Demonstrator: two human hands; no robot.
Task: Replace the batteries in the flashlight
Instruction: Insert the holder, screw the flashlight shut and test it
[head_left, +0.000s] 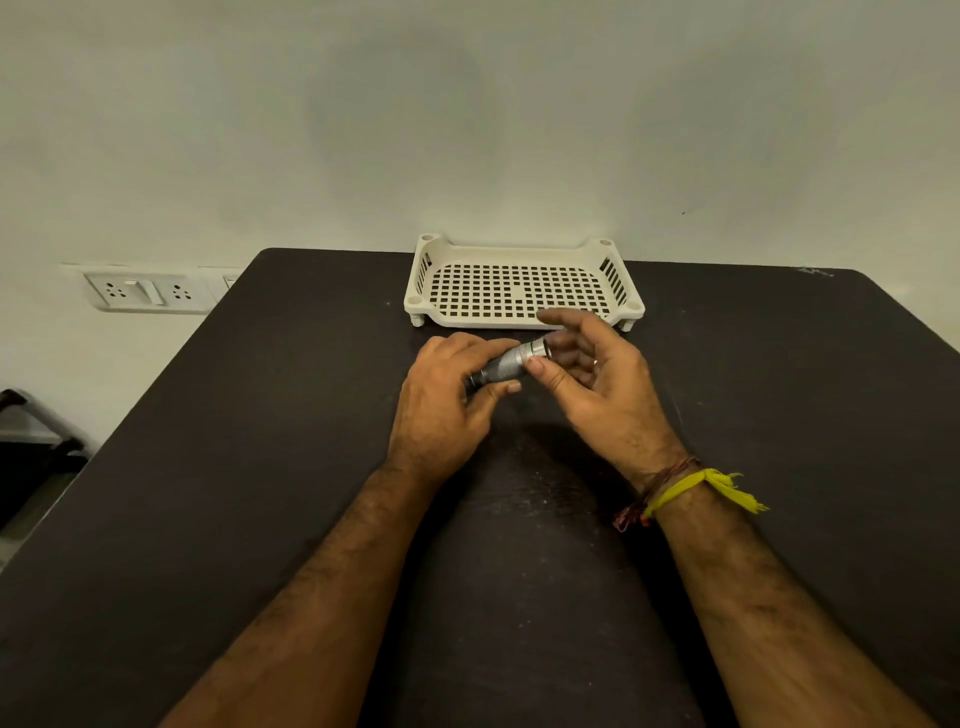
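Note:
A small silver flashlight (506, 362) with a knurled body is held just above the dark table (260, 441), tilted up to the right. My left hand (447, 410) wraps around its lower, darker end. My right hand (592, 374) pinches the upper end between thumb and fingers, where a green band and a dark tip show. Whether that tip is a battery or the flashlight's own end, I cannot tell. No loose batteries are in sight.
A white perforated plastic tray (524, 283) stands at the table's far edge against the wall, just behind my hands. A wall socket panel (148, 293) is at the left. A dark chair or frame (31, 447) sits beside the table's left edge.

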